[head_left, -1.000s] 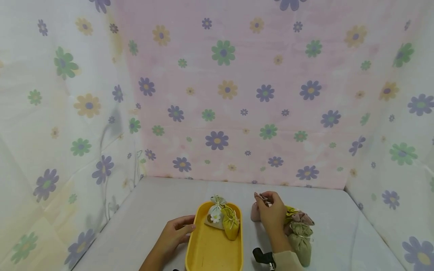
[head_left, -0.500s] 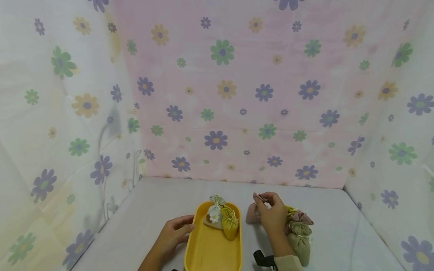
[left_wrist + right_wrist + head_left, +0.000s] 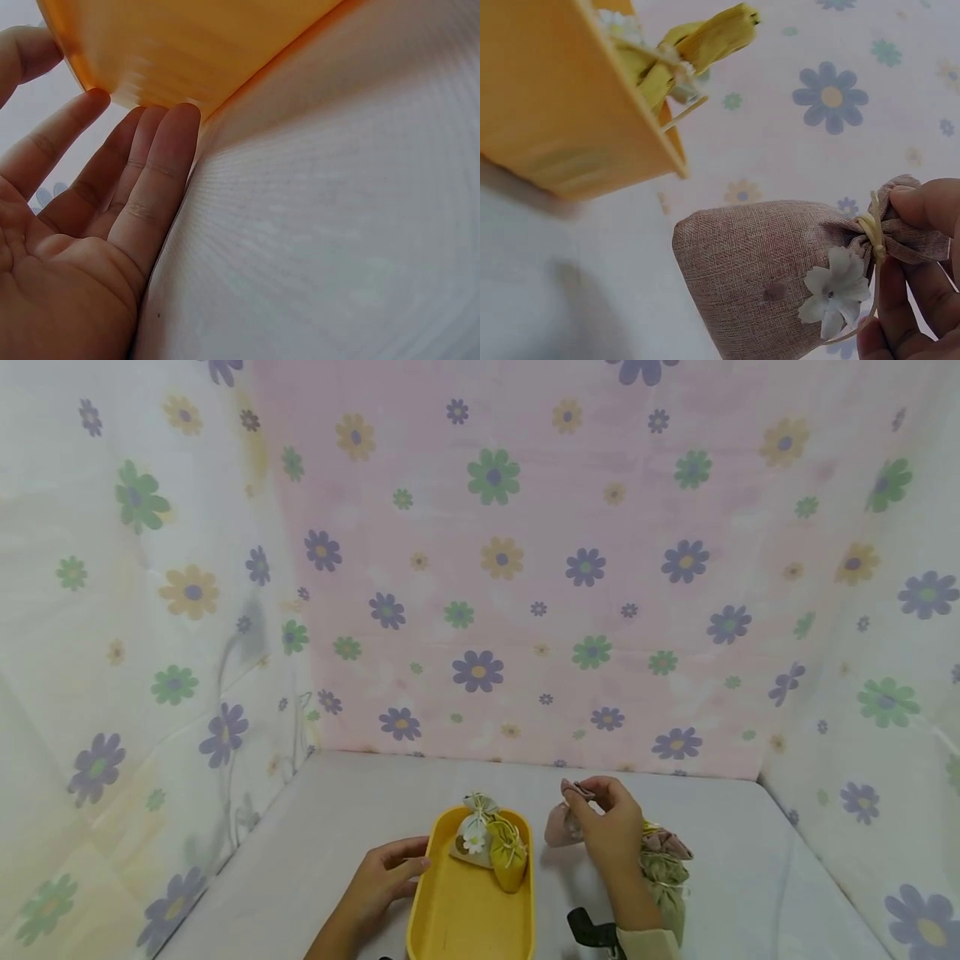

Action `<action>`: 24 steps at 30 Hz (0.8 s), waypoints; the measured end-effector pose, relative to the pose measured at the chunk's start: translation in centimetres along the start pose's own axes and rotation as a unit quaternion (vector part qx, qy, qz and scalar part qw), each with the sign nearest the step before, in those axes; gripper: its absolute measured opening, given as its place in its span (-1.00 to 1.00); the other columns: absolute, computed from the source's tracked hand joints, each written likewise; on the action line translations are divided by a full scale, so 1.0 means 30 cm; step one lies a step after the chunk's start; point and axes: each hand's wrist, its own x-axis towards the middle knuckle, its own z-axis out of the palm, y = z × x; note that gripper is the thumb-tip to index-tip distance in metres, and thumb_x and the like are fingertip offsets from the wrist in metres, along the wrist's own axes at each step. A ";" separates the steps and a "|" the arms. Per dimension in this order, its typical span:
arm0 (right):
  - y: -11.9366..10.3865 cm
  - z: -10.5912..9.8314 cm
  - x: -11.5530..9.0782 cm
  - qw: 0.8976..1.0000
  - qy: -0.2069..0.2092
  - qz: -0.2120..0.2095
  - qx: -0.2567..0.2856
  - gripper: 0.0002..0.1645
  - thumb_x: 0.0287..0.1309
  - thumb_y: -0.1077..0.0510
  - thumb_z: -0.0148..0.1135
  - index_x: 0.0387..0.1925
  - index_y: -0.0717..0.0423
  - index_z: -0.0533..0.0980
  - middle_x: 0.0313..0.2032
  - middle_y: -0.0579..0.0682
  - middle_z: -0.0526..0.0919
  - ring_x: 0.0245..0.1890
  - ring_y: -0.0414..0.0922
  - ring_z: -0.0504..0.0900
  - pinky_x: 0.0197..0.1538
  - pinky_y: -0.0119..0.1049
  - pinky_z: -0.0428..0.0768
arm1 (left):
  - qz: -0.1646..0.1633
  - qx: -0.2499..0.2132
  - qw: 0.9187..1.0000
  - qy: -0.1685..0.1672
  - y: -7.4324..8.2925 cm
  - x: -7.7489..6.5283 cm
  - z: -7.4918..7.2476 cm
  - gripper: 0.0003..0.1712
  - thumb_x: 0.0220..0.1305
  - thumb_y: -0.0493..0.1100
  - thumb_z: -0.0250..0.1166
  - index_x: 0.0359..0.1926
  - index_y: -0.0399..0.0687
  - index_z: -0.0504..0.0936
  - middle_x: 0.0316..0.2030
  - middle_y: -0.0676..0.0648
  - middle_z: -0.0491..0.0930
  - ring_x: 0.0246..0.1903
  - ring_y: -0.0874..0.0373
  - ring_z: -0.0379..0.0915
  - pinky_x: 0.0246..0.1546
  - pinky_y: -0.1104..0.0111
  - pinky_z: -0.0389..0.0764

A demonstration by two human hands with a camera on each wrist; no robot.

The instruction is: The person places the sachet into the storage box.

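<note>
My right hand (image 3: pixel 613 827) pinches a dusty-pink drawstring pouch (image 3: pixel 769 262) by its gathered neck. A white fabric flower and a cream cord show on the pouch in the right wrist view. The pouch hangs over the table, to the right of a yellow tray (image 3: pixel 472 922). My left hand (image 3: pixel 384 875) rests its fingertips against the tray's left side; in the left wrist view its fingers (image 3: pixel 161 169) are nearly straight on the wall. Inside the tray's far end are a yellow pouch (image 3: pixel 509 858) and a pale pouch with a white flower (image 3: pixel 474 831).
Beyond my right forearm lie a green pouch (image 3: pixel 667 893) and another pink pouch (image 3: pixel 666 843), with a bit of yellow cloth behind. A black device (image 3: pixel 588 931) is by the right wrist. Flower-printed cloth (image 3: pixel 540 635) walls in the white table (image 3: pixel 345 793).
The pink pouch has shifted left from under my right hand, then risen a little with it. My left hand and the tray have barely moved.
</note>
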 end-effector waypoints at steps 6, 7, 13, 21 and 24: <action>-0.052 -0.019 -0.006 1.000 -0.005 -0.013 0.013 -0.71 0.15 -0.01 0.56 -0.19 -0.02 0.65 -0.18 -0.11 0.72 -0.07 -0.19 0.70 -0.09 -0.57 0.65 | 0.001 0.001 1.000 -0.001 0.000 -0.001 0.000 -0.39 0.39 -0.04 0.38 0.35 -0.26 0.55 0.29 -0.27 0.57 0.11 -0.01 0.66 0.01 0.15 0.77; -0.065 -0.023 -0.007 1.000 -0.009 -0.013 0.015 -0.71 0.15 -0.02 0.56 -0.19 -0.01 0.65 -0.18 -0.10 0.72 -0.07 -0.18 0.70 -0.08 -0.57 0.65 | 0.000 0.001 1.000 -0.001 0.001 -0.001 -0.001 -0.39 0.39 -0.04 0.39 0.35 -0.25 0.55 0.29 -0.27 0.57 0.12 -0.01 0.65 0.02 0.15 0.77; -0.113 -0.033 -0.013 1.000 -0.021 -0.013 0.014 -0.68 0.14 -0.04 0.56 -0.17 0.00 0.64 -0.16 -0.08 0.72 -0.01 -0.15 0.70 -0.03 -0.59 0.64 | -0.002 0.006 1.000 0.005 0.003 -0.005 0.001 -0.38 0.38 -0.03 0.39 0.34 -0.25 0.55 0.30 -0.27 0.56 0.13 -0.01 0.65 0.02 0.16 0.77; -0.145 -0.031 -0.027 0.999 -0.026 -0.020 0.017 -0.69 0.13 -0.05 0.57 -0.19 -0.05 0.64 -0.17 -0.15 0.71 -0.04 -0.20 0.69 -0.03 -0.56 0.67 | 0.000 0.012 1.000 0.008 0.003 -0.002 0.002 -0.37 0.38 -0.01 0.40 0.34 -0.23 0.56 0.28 -0.26 0.57 0.12 -0.01 0.65 0.01 0.17 0.77; -0.158 -0.031 -0.031 0.999 -0.034 -0.022 0.024 -0.67 0.13 -0.04 0.57 -0.17 -0.02 0.64 -0.16 -0.11 0.72 -0.05 -0.19 0.69 -0.06 -0.55 0.69 | 0.000 0.010 1.000 0.004 0.003 -0.002 0.000 -0.37 0.37 -0.01 0.40 0.34 -0.22 0.56 0.28 -0.26 0.58 0.12 0.00 0.65 0.02 0.17 0.77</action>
